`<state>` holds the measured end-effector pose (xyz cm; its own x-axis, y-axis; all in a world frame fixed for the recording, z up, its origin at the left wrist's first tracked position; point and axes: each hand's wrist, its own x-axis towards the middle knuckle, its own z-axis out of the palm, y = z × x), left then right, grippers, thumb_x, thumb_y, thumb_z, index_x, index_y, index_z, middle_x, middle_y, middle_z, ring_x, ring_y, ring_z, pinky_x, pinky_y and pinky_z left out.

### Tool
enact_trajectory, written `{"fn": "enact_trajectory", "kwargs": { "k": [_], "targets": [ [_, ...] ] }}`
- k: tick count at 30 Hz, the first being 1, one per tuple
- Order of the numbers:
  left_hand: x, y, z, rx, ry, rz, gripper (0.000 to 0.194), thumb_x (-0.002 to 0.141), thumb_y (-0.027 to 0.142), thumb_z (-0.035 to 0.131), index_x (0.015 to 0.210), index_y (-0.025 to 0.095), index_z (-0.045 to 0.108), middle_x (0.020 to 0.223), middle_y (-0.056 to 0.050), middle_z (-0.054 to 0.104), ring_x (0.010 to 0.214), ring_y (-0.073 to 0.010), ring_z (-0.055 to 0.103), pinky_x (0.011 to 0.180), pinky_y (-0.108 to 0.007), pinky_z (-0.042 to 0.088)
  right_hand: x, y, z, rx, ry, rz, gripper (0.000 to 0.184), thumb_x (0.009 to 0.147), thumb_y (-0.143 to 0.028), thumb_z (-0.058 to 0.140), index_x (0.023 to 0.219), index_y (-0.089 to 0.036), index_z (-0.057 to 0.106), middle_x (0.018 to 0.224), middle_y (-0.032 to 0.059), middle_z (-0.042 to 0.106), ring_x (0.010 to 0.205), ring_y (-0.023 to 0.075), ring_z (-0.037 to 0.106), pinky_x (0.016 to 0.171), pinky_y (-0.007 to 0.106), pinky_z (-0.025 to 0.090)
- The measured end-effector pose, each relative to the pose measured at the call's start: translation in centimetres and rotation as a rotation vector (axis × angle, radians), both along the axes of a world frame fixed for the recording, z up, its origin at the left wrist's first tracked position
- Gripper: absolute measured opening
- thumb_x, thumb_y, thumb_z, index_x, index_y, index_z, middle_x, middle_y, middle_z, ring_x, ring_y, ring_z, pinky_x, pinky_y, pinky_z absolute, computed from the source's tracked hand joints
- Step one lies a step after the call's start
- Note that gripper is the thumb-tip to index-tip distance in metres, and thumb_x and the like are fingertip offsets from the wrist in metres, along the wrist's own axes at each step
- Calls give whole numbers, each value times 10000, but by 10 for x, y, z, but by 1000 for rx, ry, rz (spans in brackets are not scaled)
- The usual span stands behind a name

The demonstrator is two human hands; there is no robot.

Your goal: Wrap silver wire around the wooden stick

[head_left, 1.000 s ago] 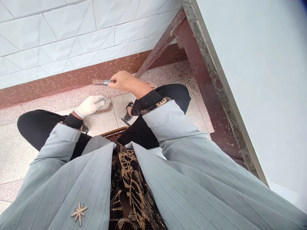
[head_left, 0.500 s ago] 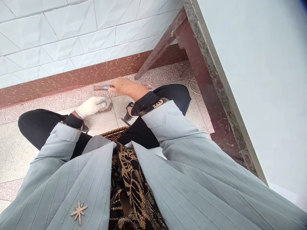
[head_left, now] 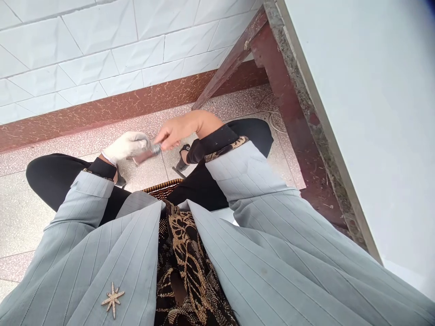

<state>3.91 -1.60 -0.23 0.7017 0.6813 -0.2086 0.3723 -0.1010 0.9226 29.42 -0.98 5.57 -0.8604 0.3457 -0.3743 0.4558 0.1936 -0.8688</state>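
Observation:
My left hand [head_left: 127,146], in a white knit glove, is closed on a small brown piece [head_left: 130,158]; most of that piece is hidden. My bare right hand [head_left: 173,132] grips a brush-like tool [head_left: 145,156] with a flat brown end and silvery wire wound around it. The tool points down and left, its blurred end just below the gloved fingers. It overlaps the piece in this view, and I cannot tell whether they touch. Both hands are in front of my seated body, above the floor between my knees.
The speckled tile floor [head_left: 142,174] meets a white tiled wall [head_left: 91,50] with a reddish-brown skirting [head_left: 112,98]. On the right stands a white-topped table [head_left: 367,113] with dark red legs [head_left: 234,54]. A woven wicker edge [head_left: 163,188] shows below my hands.
My right hand has turned, swinging the tool's flat end downward to the gloved hand. The gloved hand has risen slightly, and the brown piece is now more hidden.

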Motion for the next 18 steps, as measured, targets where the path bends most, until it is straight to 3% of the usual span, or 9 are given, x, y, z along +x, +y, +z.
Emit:
{"fn": "enact_trajectory", "kwargs": {
  "k": [3,5,9,12,18],
  "targets": [
    [3,-2,-5,-182,-304,119,508,823,660,784,854,156,726,857,-85,753,815,-206,703,843,-366,567,13,5,5,31,232,-229,171,1050,-197,623,943,-100,714,689,-49,585,566,45,447,597,211,348],
    [6,-5,-6,-281,-395,156,529,842,675,777,871,149,726,902,-115,771,854,-223,732,871,-379,586,14,7,4,63,303,-389,249,1057,-262,651,852,-120,652,684,-42,567,569,47,436,576,203,345],
    [9,-5,-6,-385,-439,301,574,885,680,732,1128,160,722,1094,-136,786,910,-227,759,826,-368,608,11,6,-1,2,409,-555,363,1040,-433,712,840,-147,610,672,-32,550,565,62,430,539,201,338],
    [10,-2,-8,-397,-413,411,642,957,729,595,1285,182,674,1161,-145,778,891,-215,761,798,-360,612,11,3,2,-55,529,-598,308,1044,-423,705,929,-143,643,678,-29,553,555,63,420,518,194,320],
    [13,-1,-11,-403,-399,470,697,989,768,492,1292,165,667,1082,-148,779,769,-183,730,651,-302,582,14,-1,18,-87,640,-819,350,984,-489,772,885,-186,627,701,-15,555,536,70,426,502,207,314]
  ]
}}
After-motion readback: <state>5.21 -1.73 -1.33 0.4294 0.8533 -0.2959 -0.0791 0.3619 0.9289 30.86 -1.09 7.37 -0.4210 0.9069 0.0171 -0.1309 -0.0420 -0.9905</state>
